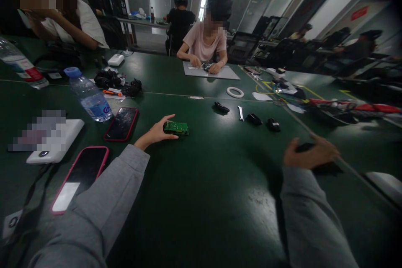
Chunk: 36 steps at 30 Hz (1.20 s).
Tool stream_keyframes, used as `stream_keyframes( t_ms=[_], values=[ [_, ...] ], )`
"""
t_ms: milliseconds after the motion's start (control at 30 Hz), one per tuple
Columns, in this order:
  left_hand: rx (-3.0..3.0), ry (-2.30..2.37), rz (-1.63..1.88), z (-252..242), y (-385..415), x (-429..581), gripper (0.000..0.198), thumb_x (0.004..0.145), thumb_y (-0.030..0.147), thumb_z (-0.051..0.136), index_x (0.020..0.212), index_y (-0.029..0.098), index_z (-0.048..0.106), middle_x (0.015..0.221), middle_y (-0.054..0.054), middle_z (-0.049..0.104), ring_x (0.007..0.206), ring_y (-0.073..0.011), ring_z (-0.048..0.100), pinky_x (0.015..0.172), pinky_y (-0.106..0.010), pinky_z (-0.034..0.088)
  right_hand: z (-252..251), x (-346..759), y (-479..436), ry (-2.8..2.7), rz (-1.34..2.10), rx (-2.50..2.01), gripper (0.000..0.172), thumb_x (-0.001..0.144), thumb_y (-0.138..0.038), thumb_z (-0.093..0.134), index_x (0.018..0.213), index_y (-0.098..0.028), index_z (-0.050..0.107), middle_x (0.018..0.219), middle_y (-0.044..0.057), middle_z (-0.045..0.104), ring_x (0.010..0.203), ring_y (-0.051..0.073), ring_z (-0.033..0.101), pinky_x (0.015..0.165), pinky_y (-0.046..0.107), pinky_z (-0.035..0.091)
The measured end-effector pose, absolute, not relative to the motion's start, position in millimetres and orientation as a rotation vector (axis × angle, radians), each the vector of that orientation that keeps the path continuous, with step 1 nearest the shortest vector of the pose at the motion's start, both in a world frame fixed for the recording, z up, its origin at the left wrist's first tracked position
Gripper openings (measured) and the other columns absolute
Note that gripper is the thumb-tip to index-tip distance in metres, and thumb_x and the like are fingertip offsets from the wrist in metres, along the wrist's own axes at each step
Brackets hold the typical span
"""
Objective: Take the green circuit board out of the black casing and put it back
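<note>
A small green circuit board [177,128] sits between the thumb and fingers of my left hand [156,132], just right of the phones. The thumb lies along its near edge and the index finger reaches past its far edge. Further right, my right hand [310,153], slightly blurred, curls over a black object [329,169] by the table seam. Its kind is hard to make out, as the hand covers much of it. Beyond, between both hands, lie a small wrench [240,113] and black parts, among them one on the left [221,107], one in the middle [254,119] and one on the right [274,124].
On the left stand a blue-capped water bottle [91,96], a red-rimmed phone [122,124], a pink-cased phone [82,173] and a white device [58,140]. A white ring [235,92] lies farther back. Across the table a person [205,42] works on a grey mat [230,73].
</note>
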State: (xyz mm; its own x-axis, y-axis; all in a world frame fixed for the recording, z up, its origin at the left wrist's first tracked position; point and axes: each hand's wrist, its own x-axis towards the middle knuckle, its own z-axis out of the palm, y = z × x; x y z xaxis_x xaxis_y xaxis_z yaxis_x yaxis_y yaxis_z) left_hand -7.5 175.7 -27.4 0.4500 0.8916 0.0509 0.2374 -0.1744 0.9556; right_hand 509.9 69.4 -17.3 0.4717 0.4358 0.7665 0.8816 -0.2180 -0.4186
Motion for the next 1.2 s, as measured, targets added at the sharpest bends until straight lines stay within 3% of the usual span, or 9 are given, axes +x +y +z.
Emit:
stream_keyframes(
  t_ms=[100, 167, 267, 400, 500, 633, 867, 1033, 1200],
  values=[
    [1.528, 0.939, 0.83, -19, 173, -8, 0.097, 0.071, 0.04, 0.084, 0.153, 0.022, 0.036, 0.141, -0.019, 0.056, 0.13, -0.0345, 0.054, 0.109, -0.05, 0.039, -28, 416, 107, -1.616, -0.52, -1.652, 0.058, 0.092, -0.059, 0.045, 0.133, -0.02, 0.056, 0.128, 0.02, 0.058, 0.125, 0.034, 0.05, 0.107, 0.058, 0.037],
    [1.41, 0.942, 0.923, -16, 173, -8, 0.08, 0.083, 0.049, 0.072, 0.15, 0.019, 0.04, 0.137, -0.018, 0.061, 0.13, -0.0329, 0.054, 0.109, -0.049, 0.038, -30, 345, 125, -1.913, -0.346, -1.5, 0.052, 0.095, -0.053, 0.048, 0.137, -0.023, 0.051, 0.135, 0.015, 0.055, 0.128, 0.032, 0.049, 0.106, 0.054, 0.04],
    [1.239, 0.968, 1.122, -18, 175, -6, 0.068, 0.092, 0.056, 0.058, 0.144, 0.013, 0.044, 0.128, -0.018, 0.067, 0.123, -0.0293, 0.06, 0.111, -0.047, 0.037, -28, 259, 145, -2.148, -0.109, -1.336, 0.061, 0.096, -0.057, 0.05, 0.146, -0.023, 0.042, 0.144, 0.012, 0.049, 0.134, 0.03, 0.045, 0.11, 0.051, 0.038],
    [1.068, 0.905, 1.227, -25, 180, -7, 0.064, 0.093, 0.055, 0.057, 0.14, 0.012, 0.046, 0.121, -0.017, 0.07, 0.115, -0.0261, 0.066, 0.107, -0.044, 0.041, -25, 208, 166, -2.347, 0.149, -1.172, 0.073, 0.089, -0.064, 0.06, 0.145, -0.021, 0.045, 0.136, 0.012, 0.055, 0.124, 0.027, 0.054, 0.102, 0.044, 0.047],
    [0.999, 0.875, 1.239, -26, 182, -10, 0.059, 0.093, 0.052, 0.059, 0.136, 0.013, 0.049, 0.118, -0.016, 0.071, 0.11, -0.0239, 0.067, 0.106, -0.042, 0.042, -26, 203, 170, -2.47, 0.215, -1.139, 0.069, 0.087, -0.058, 0.066, 0.143, -0.022, 0.048, 0.125, 0.01, 0.061, 0.111, 0.024, 0.059, 0.094, 0.042, 0.052],
    [0.999, 0.838, 1.244, -26, 182, -13, 0.051, 0.093, 0.046, 0.062, 0.131, 0.013, 0.053, 0.119, -0.015, 0.071, 0.111, -0.0227, 0.067, 0.108, -0.04, 0.042, -25, 211, 156, -2.429, 0.154, -1.237, 0.062, 0.091, -0.056, 0.061, 0.142, -0.023, 0.048, 0.122, 0.008, 0.063, 0.11, 0.022, 0.061, 0.092, 0.04, 0.055],
    [0.987, 0.863, 1.215, -28, 184, -16, 0.047, 0.093, 0.043, 0.062, 0.13, 0.016, 0.056, 0.119, -0.013, 0.071, 0.112, -0.0233, 0.067, 0.109, -0.042, 0.041, -23, 313, 132, -1.948, -0.153, -1.468, 0.063, 0.089, -0.066, 0.055, 0.133, -0.021, 0.057, 0.122, 0.012, 0.066, 0.111, 0.027, 0.065, 0.098, 0.045, 0.055],
    [0.976, 0.86, 1.217, -26, 184, -16, 0.044, 0.092, 0.039, 0.064, 0.128, 0.015, 0.058, 0.114, -0.012, 0.073, 0.109, -0.0229, 0.068, 0.11, -0.043, 0.041, -19, 489, 101, -1.325, -0.469, -1.847, 0.097, 0.067, -0.092, 0.052, 0.129, -0.019, 0.066, 0.118, 0.024, 0.067, 0.106, 0.038, 0.065, 0.091, 0.054, 0.051],
    [0.992, 0.855, 1.224, -28, 184, -15, 0.04, 0.092, 0.034, 0.064, 0.126, 0.015, 0.06, 0.112, -0.011, 0.073, 0.108, -0.0224, 0.069, 0.109, -0.042, 0.042, -7, 631, 47, -0.725, -0.565, -2.072, 0.115, 0.042, -0.093, 0.068, 0.13, -0.019, 0.065, 0.112, 0.037, 0.061, 0.107, 0.048, 0.06, 0.076, 0.066, 0.04]
  ],
)
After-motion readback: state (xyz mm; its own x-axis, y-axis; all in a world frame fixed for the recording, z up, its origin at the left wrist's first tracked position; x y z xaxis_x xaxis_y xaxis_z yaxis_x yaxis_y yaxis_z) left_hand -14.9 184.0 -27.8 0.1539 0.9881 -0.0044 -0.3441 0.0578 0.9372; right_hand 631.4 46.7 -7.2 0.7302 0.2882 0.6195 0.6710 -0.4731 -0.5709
